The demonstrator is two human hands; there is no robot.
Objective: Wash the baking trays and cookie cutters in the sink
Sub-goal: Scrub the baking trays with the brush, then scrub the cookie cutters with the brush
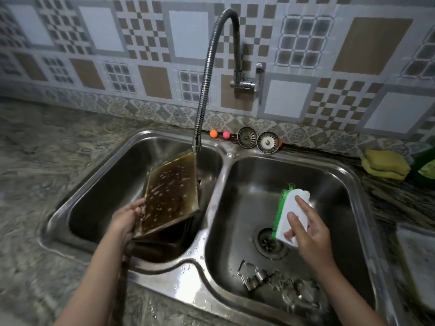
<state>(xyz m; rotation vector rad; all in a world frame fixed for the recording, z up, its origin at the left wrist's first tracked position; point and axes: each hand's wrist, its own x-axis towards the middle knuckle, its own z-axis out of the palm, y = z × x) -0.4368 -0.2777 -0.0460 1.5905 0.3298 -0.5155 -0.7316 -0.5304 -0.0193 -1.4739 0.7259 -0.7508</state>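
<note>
Cookie cutters (280, 285) near drain (269, 242); sponges (384, 165) on counter (47, 147)

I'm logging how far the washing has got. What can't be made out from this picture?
Head view only:
- Cookie cutters: blurred, so their count and shapes are unclear.
- Second tray under the tilted baking tray: mostly covered by it.
- Water flow from the faucet: too faint to tell.
- Green packet: cut off by the right edge.
</note>
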